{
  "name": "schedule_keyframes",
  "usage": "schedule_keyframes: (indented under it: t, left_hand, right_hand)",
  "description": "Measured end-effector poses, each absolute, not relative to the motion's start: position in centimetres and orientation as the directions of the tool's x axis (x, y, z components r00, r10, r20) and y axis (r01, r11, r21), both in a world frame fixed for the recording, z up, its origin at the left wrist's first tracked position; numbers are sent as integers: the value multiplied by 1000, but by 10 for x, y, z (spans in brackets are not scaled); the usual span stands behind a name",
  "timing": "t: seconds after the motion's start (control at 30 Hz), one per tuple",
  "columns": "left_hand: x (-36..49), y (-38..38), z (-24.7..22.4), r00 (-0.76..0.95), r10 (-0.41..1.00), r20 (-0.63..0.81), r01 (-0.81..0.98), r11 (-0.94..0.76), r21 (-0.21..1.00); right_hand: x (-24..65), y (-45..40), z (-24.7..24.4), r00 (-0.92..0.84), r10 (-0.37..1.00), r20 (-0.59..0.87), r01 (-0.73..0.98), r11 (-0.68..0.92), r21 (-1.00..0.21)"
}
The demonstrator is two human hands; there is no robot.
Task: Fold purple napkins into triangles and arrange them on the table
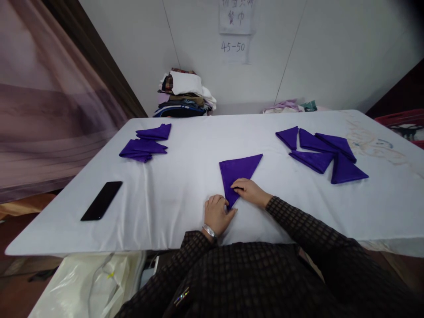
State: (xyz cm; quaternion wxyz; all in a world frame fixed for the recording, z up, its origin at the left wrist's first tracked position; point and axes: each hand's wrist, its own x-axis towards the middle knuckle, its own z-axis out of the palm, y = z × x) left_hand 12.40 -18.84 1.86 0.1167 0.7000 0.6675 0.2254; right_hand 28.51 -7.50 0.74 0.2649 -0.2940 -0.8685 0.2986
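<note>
A purple cloth napkin (236, 170), folded into a triangle, lies in front of me on the white tablecloth, one corner pointing towards me. At that near corner is my left hand (217, 214), its fingers bent and the thumb close by, closed on the cloth's tip. My right hand (251, 191) comes in from the right, its fingers curled and pressed together on the napkin's slanting right edge. Part of the lower cloth is hidden under my fingers.
Several folded purple napkins (311, 161) lie on the right; crumpled purple cloths (141, 149) are at the far left. A black phone (102, 201) rests near the left edge of the table (185, 176). Stacked clothes (185, 92) stand behind, against the wall.
</note>
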Motion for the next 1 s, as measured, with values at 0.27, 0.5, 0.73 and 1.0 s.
schedule_keyframes:
  t: [0.27, 0.5, 0.73, 1.0]
  left_hand:
    - [125, -188, 17, -35, 988, 152, 882, -41, 470]
    - [123, -190, 17, -16, 988, 153, 886, -57, 461]
    - [125, -190, 18, -45, 984, 175, 884, -42, 466]
    - [125, -190, 11, 43, 987, 153, 888, -108, 447]
  right_hand:
    - [285, -69, 18, -708, 645, 288, 315, 653, -689]
    - [278, -62, 28, -838, 512, 190, 330, 752, -570]
    - [263, -47, 39, -925, 378, 43, 344, 879, -332]
    - [261, -41, 44, -953, 301, 23, 279, 909, -311]
